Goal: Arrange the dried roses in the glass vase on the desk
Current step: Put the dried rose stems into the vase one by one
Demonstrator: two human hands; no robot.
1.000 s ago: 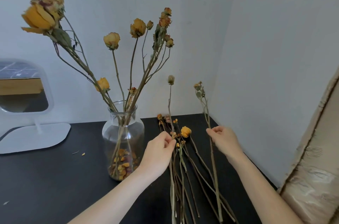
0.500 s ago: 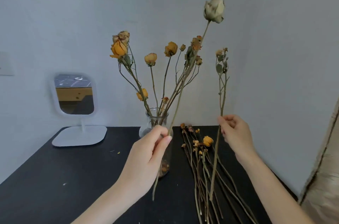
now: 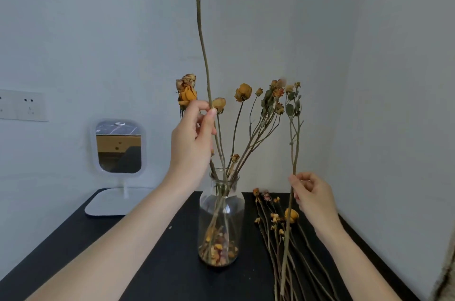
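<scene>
A clear glass vase (image 3: 221, 204) stands on the black desk (image 3: 86, 239), holding several dried yellow roses (image 3: 242, 92) with loose petals at its bottom. My left hand (image 3: 192, 138) pinches a long bare rose stem (image 3: 203, 42) whose lower end reaches into the vase mouth; its bloom is above the frame. To the right of the vase, my right hand (image 3: 312, 196) holds a thinner, leafy rose stem (image 3: 294, 143) upright. Its lower end hangs above a pile of several loose dried roses (image 3: 278, 224) lying on the desk.
A small white-framed standing mirror (image 3: 118, 146) sits at the back left of the desk on a flat white base. A wall socket plate (image 3: 23, 105) is on the left wall. White walls meet in a corner behind the vase.
My left hand has risen from beside the vase to above it, lifting its stem upright with the lower end now in the vase mouth. My right hand keeps its stem upright at the right.
</scene>
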